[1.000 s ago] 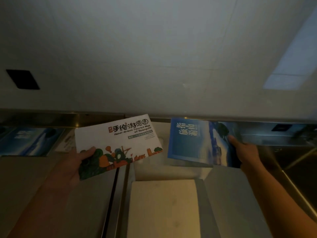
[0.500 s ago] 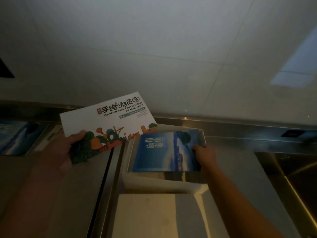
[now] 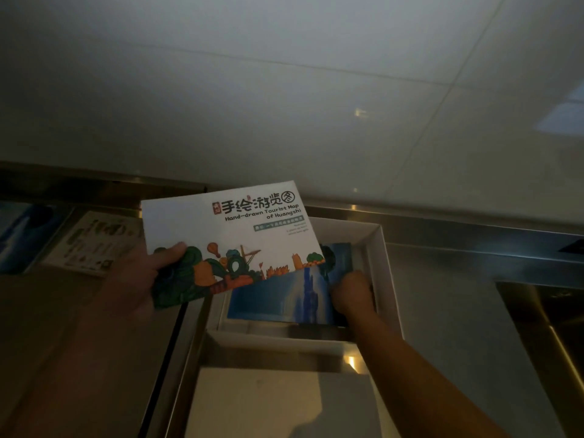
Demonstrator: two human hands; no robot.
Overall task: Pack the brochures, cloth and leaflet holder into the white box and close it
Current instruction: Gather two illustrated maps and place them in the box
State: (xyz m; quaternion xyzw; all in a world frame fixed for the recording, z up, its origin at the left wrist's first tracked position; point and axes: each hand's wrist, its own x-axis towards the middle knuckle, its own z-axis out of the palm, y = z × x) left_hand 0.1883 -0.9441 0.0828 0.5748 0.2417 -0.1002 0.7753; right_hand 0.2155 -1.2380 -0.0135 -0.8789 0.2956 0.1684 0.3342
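Head view: my right hand (image 3: 352,290) grips a brochure (image 3: 278,298) in the box (image 3: 387,279); the tilted map (image 3: 227,235) my left hand (image 3: 142,279) pinches could snag its rim.

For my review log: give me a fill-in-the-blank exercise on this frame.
The white box stands ____.
The left hand holds a brochure titled Hand-drawn Tourist ____ of Huangshi.
The right hand holds a second brochure, coloured ____, inside the box.
Missing: open, Map, blue.
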